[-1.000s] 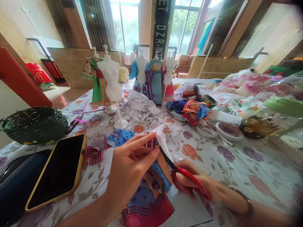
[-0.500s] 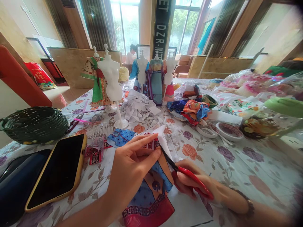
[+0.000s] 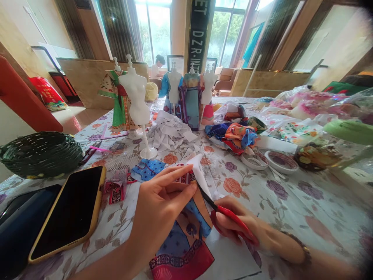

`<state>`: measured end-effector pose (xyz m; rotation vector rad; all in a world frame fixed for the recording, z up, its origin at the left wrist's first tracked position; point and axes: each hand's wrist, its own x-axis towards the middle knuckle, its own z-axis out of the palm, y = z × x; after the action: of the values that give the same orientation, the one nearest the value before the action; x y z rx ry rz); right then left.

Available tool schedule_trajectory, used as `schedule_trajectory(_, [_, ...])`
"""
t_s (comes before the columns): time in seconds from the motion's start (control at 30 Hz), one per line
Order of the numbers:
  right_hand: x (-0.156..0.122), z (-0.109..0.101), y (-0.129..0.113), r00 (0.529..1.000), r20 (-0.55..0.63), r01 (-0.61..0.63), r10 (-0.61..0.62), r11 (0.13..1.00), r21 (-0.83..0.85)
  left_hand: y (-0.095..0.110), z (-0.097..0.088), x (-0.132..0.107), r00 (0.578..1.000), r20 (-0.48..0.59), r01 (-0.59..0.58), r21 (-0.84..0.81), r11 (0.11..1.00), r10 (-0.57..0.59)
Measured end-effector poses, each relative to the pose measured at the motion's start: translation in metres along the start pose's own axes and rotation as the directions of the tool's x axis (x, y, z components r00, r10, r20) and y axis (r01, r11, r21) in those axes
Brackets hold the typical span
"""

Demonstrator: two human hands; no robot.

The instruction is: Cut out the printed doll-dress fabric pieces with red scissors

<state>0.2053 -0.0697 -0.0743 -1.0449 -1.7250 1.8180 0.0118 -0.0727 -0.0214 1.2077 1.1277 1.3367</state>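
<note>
Thumb and fingers of my left hand (image 3: 163,206) pinch the upper part of a printed fabric piece (image 3: 186,252), blue, tan and red with a patterned border. My right hand (image 3: 236,223) is wrapped round the red handles of a pair of scissors (image 3: 233,219). Their dark blades lie along the right edge of the fabric, close to my left fingertips, where a white edge (image 3: 201,175) stands up. Part of the cloth is hidden under my left hand. A blue patterned scrap (image 3: 148,169) and a pink-red scrap (image 3: 116,190) lie just beyond and to the left.
On the left are a phone (image 3: 70,210) and a dark green woven basket (image 3: 40,153). A bare white mannequin (image 3: 135,97) stands ahead, beside a pile of white scraps (image 3: 171,132). Tape rolls (image 3: 281,161) and bundled cloth (image 3: 236,134) lie to the right. A person (image 3: 157,68) sits far back.
My right hand and the scissors have shifted slightly left, and the handles look closer together. My left hand keeps its pinch on the fabric.
</note>
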Motion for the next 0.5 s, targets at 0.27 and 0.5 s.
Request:
schedule_trajectory(0.27, [-0.001, 0.003, -0.015, 0.995, -0.010, -0.103, 0.102, 0.994, -0.023, -0.004, -0.002, 0.004, 0.989, -0.072, -0.127, 0.059, 0.990, 0.131])
schedule_trajectory(0.5, [-0.001, 0.002, -0.008, 0.997, -0.003, -0.080, 0.080, 0.997, -0.002, -0.004, -0.002, 0.002, 0.993, -0.043, -0.107, 0.056, 0.993, 0.110])
